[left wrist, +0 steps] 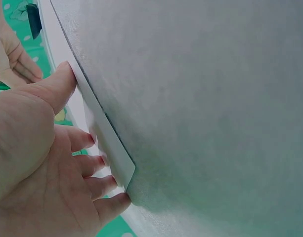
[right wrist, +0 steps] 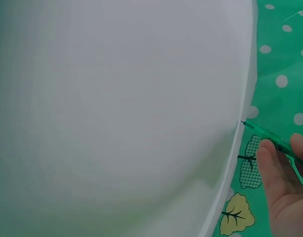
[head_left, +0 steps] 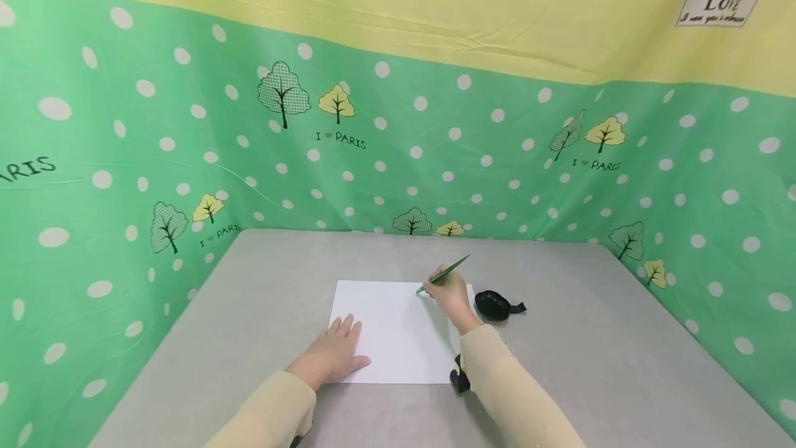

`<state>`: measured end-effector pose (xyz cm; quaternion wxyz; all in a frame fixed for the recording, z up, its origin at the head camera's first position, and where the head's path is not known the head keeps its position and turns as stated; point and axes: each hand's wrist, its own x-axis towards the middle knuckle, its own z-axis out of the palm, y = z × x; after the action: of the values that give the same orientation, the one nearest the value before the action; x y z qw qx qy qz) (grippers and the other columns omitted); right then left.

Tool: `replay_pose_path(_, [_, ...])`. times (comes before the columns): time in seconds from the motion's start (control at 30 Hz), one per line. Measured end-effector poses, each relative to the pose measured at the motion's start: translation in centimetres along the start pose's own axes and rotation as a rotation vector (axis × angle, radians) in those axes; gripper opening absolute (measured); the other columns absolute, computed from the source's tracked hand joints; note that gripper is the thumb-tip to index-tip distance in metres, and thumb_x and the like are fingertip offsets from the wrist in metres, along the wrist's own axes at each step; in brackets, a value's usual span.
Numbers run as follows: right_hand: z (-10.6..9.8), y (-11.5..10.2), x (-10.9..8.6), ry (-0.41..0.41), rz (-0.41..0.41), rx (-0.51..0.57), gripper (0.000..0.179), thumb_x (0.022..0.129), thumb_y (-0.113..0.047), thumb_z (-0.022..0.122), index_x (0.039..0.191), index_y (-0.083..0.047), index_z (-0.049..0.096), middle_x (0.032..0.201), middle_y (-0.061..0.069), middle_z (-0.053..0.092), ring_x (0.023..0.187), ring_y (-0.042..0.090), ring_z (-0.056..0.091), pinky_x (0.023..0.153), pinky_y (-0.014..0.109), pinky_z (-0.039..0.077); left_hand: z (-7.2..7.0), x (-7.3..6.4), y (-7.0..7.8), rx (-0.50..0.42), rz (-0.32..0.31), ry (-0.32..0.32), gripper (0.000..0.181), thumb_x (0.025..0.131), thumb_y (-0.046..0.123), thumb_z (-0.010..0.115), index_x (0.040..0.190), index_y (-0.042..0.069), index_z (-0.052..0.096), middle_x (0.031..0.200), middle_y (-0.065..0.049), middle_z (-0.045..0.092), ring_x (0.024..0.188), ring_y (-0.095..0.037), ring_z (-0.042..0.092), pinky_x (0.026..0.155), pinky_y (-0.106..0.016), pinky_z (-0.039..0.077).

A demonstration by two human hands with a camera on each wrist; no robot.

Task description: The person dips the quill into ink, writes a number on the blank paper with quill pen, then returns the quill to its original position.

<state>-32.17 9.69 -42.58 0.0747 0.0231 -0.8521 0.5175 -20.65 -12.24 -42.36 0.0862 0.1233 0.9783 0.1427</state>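
Note:
A blank white sheet of paper [head_left: 398, 337] lies on the grey table. My left hand [head_left: 336, 351] rests with spread, straight fingers on its left edge, thumb near the lower left part. In the left wrist view, the fingertips of the left hand [left wrist: 57, 163] touch the paper [left wrist: 109, 143] close to a corner. My right hand [head_left: 450, 294] pinches a slim green pen [head_left: 450, 269] over the upper right part of the sheet, its tip pointing down and left. The right wrist view shows the pen [right wrist: 272, 137] between thumb and fingers of the right hand [right wrist: 284, 185], tip right at the paper's surface.
A black rounded object [head_left: 493, 305] with a short flat tail lies right of the paper. Another black piece [head_left: 460, 377] shows by the lower right corner, partly hidden by the right sleeve [head_left: 510, 379]. Green dotted cloth [head_left: 348, 157] hangs around the grey table [head_left: 273, 261].

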Motion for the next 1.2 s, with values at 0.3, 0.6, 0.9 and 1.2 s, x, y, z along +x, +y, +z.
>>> replay_pose_path(0.3, [-0.14,-0.26,0.04,-0.012,0.020,-0.026,0.010,0.081,0.001,0.064,0.078,-0.003,0.055,0.069,0.006,0.061,0.064,0.017,0.059,0.056,0.026,0.048,0.24,0.22,-0.11,0.002,0.009,0.006,0.069,0.087,0.037,0.061,0.134,-0.008,0.038,0.141,-0.027,0.030,0.130,-0.044,0.023,0.103,-0.055,0.023])
replay_pose_path(0.6, [-0.24,-0.48,0.04,-0.031,0.001,-0.061,0.010,0.081,0.002,0.064,0.078,-0.002,0.056,0.068,0.006,0.060,0.063,0.017,0.058,0.056,0.026,0.049,0.20,0.15,-0.12,-0.005,0.014,0.008,0.068,0.088,0.037,0.060,0.134,-0.008,0.039,0.141,-0.027,0.030,0.130,-0.044,0.023,0.103,-0.055,0.023])
replay_pose_path(0.9, [-0.13,-0.54,0.01,-0.051,0.021,-0.057,0.010,0.080,0.003,0.064,0.077,-0.002,0.056,0.069,0.006,0.061,0.063,0.017,0.058,0.055,0.026,0.049,0.12,0.05,-0.04,-0.007,0.011,0.011,0.067,0.088,0.036,0.060,0.134,-0.008,0.039,0.141,-0.027,0.030,0.130,-0.044,0.023,0.103,-0.055,0.023])
replay_pose_path(1.2, [-0.10,-0.70,-0.14,-0.084,0.038,-0.031,0.012,0.081,0.002,0.064,0.077,-0.003,0.054,0.069,0.006,0.061,0.063,0.017,0.056,0.054,0.025,0.046,0.37,0.24,-0.17,-0.004,0.002,0.006,0.068,0.088,0.037,0.060,0.134,-0.008,0.038,0.141,-0.027,0.030,0.130,-0.044,0.023,0.103,-0.055,0.023])
